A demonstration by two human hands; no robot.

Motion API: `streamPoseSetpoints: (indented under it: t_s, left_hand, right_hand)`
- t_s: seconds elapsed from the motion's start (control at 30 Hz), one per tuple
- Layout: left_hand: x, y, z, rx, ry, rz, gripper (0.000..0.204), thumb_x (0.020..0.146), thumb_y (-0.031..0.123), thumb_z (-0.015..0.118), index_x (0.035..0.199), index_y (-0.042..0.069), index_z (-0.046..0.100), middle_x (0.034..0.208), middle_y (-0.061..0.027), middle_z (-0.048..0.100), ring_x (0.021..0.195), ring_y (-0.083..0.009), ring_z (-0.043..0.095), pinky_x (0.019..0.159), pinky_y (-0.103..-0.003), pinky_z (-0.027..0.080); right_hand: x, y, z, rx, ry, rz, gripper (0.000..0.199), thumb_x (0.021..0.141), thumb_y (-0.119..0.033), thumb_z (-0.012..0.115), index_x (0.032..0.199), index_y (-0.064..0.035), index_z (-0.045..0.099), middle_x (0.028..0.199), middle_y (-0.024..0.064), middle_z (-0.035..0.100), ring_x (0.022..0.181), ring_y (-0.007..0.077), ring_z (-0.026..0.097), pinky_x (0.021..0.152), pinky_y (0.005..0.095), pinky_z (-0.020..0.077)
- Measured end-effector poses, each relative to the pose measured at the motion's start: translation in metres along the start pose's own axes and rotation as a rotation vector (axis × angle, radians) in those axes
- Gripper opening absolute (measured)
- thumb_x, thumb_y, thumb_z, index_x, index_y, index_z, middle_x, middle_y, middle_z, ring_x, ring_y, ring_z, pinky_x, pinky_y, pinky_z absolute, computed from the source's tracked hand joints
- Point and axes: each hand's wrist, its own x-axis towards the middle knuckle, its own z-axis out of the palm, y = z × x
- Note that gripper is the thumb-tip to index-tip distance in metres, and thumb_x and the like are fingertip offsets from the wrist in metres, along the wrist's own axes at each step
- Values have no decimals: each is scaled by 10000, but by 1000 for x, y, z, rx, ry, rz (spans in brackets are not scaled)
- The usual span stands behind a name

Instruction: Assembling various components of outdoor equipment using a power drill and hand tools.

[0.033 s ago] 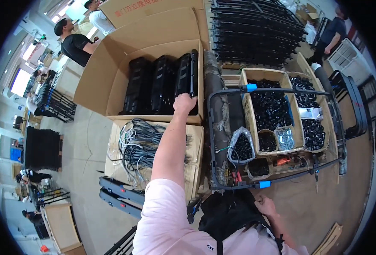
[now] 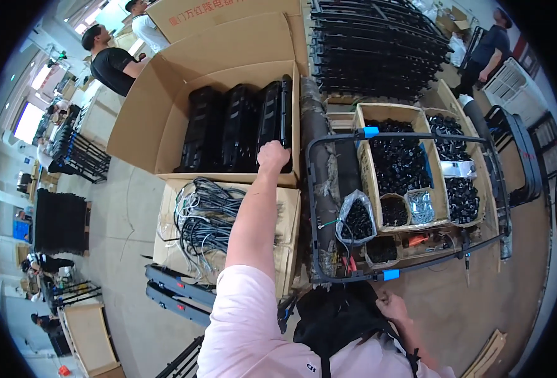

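Observation:
My left hand reaches over the near wall of a large open cardboard box. Its fingers are curled down on the near end of the rightmost glossy black casing; the fingertips are hidden. Two more such casings stand beside it to the left in the box. Close to my body, at the right edge of a black apron or bag, my right hand is closed in a fist. Whatever it might hold does not show.
Coiled grey cables lie on cardboard before the box. Right of it, a black rectangular frame with blue clips lies over bins of small black parts. Black frames are stacked behind. People stand at the far left and far right.
The view has shifted very slightly. My left hand stays on the rightmost casing, and my right hand keeps its closed pose near my body.

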Motion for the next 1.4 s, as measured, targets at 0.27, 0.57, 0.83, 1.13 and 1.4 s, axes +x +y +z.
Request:
streamPoseSetpoints:
  t_s: [0.27, 0.57, 0.83, 1.13, 1.4]
  left_hand:
    - [-33, 12, -37, -367, 410, -89, 315, 1029, 317, 601, 1131, 19, 608, 1039, -313, 733, 1010, -497, 710, 908, -574, 556]
    - [-159, 51, -100, -1195, 502, 143, 264, 1067, 201, 588, 1141, -47, 639, 905, -98, 672, 809, -161, 576, 770, -339, 500]
    - [-302, 74, 52, -1189, 168, 40, 375, 1076, 292, 565, 1242, -39, 630, 996, -190, 703, 920, -273, 672, 869, -393, 524]
    - [-398, 10, 129, -688, 363, -50, 550, 1059, 286, 572, 1483, -51, 475, 1417, -271, 571, 1326, -422, 526, 1131, -487, 405]
    - [-415, 18, 152, -770, 272, -6, 550, 1119, 187, 386, 1604, -53, 288, 1570, -315, 432, 1419, -454, 473, 1193, -483, 362]
  right_hand:
    - [-26, -63, -25, -9, -83, -139, 496, 909, -283, 706, 1336, -33, 673, 1043, 168, 782, 986, 352, 749, 903, 425, 579]
    - [41, -204, -126, 251, 305, -563, 394, 1055, -284, 621, 1293, 26, 675, 1059, 127, 755, 948, 157, 691, 850, 334, 551]
    - [128, -223, -100, 394, 138, -424, 553, 1052, -423, 588, 1340, 46, 638, 1211, 193, 730, 1030, 245, 703, 894, 378, 552]
    - [131, -164, -12, 307, 65, -436, 440, 1025, -348, 611, 1147, 75, 621, 1019, 301, 725, 1004, 448, 710, 878, 492, 543]
    - [140, -165, -6, 245, 10, -445, 447, 1023, -377, 607, 1118, 60, 607, 1037, 294, 706, 1031, 442, 692, 886, 500, 527]
